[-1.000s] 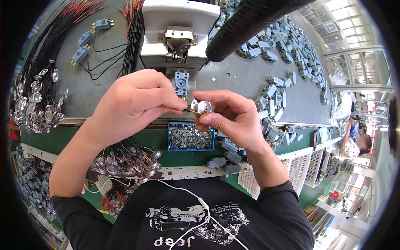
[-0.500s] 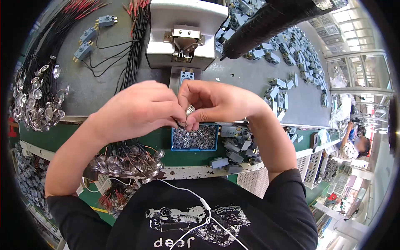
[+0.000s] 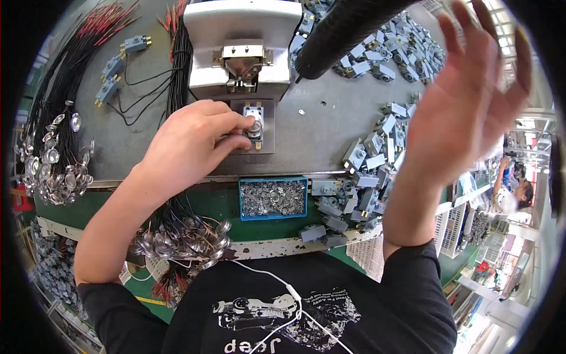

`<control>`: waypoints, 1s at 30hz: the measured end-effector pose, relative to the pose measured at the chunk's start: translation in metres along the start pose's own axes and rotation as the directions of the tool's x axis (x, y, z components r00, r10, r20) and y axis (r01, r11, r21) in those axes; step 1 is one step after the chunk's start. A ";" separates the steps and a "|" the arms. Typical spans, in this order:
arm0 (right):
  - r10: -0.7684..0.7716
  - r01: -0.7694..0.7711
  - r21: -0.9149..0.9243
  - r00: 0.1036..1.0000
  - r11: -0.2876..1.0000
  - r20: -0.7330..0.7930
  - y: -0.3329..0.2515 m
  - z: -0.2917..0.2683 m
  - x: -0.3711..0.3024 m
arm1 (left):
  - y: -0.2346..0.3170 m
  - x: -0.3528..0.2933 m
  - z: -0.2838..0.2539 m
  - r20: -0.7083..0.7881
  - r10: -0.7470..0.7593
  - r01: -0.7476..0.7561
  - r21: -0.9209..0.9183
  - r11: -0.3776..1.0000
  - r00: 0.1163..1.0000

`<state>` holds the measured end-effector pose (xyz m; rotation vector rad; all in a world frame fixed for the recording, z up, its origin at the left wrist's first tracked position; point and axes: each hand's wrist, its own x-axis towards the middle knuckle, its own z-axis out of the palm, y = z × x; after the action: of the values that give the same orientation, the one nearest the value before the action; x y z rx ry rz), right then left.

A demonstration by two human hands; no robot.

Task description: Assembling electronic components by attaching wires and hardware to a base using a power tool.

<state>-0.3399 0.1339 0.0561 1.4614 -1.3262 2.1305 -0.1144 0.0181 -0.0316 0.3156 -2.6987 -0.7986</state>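
Observation:
My left hand (image 3: 191, 133) pinches a small round metal cap (image 3: 256, 126) between thumb and index finger. The cap rests on top of a grey switch block (image 3: 254, 112) with brass terminals, seated on a metal plate (image 3: 268, 141) below the press head. Part of the cap is hidden by my fingertips. High on the right, my right hand (image 3: 457, 97) is raised with fingers spread and blurred by motion, and nothing shows in it. Just above the plate is the metal press (image 3: 243, 65), apart from my left fingers.
A blue tray (image 3: 240, 200) of tiny metal parts stands at the near bench edge. Grey blocks (image 3: 377, 144) pile up on the right. Round metal caps on black wires (image 3: 50, 156) lie left, with more (image 3: 183, 241) near me. A black tube (image 3: 342, 35) slants in from above.
My hands have parted. The left has moved the metal cap from above the blue tray onto the block under the press. The right has swung up and right, opening.

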 end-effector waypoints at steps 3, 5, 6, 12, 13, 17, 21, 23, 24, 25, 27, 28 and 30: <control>0.127 -0.124 0.049 0.990 0.991 -0.066 -0.001 0.054 0.003 | -0.003 0.004 -0.002 0.017 -0.009 0.009 -0.004 1.000 1.000; 0.338 -0.342 -0.006 0.925 0.940 0.170 0.002 0.042 0.014 | -0.006 0.006 -0.002 0.052 -0.044 0.044 -0.004 0.999 0.998; 0.523 -0.523 -0.114 0.760 0.845 0.385 0.001 0.040 0.019 | -0.006 0.006 -0.004 0.051 -0.043 0.043 -0.001 0.999 0.998; 0.462 -0.518 0.084 0.815 0.851 0.349 -0.009 0.036 0.012 | -0.011 0.007 -0.005 0.079 -0.049 0.056 -0.083 0.995 0.996; 0.452 -0.509 0.106 0.827 0.854 0.334 -0.011 0.038 0.010 | -0.012 0.007 -0.006 0.093 -0.047 0.054 -0.073 0.996 0.995; 0.404 -0.460 0.198 0.875 0.866 0.269 -0.013 0.048 0.004 | -0.009 0.010 -0.007 0.117 -0.058 0.066 -0.065 0.996 0.991; 0.350 -0.401 0.301 0.913 0.865 0.211 -0.010 0.085 -0.008 | -0.010 0.002 0.000 0.061 -0.052 0.055 -0.045 0.997 0.997; 0.325 -0.371 0.349 0.928 0.860 0.183 -0.002 0.104 -0.009 | -0.010 0.003 0.004 0.032 -0.034 0.035 -0.014 0.999 0.999; 0.317 -0.358 0.373 0.933 0.856 0.170 0.000 0.108 -0.009 | -0.009 0.002 0.004 0.016 -0.015 0.014 0.015 1.000 1.000; 0.309 -0.346 0.397 0.938 0.850 0.155 0.000 0.110 -0.010 | -0.008 0.002 0.002 0.031 -0.025 0.025 0.016 1.000 0.999; 0.300 -0.345 0.393 0.938 0.852 0.172 -0.002 0.113 -0.010 | -0.008 0.002 0.002 0.029 -0.028 0.028 0.000 1.000 0.999; 0.293 -0.344 0.389 0.938 0.855 0.184 -0.004 0.114 -0.010 | -0.008 0.002 0.002 0.031 -0.028 0.028 -0.014 0.999 0.999; 0.287 -0.343 0.386 0.937 0.856 0.197 -0.002 0.114 -0.007 | -0.008 0.002 0.002 0.035 -0.029 0.028 0.011 1.000 0.999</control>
<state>-0.2646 0.0485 0.0611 1.6595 -1.2836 2.7087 -0.1164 0.0123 -0.0372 0.3460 -2.7379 -0.8062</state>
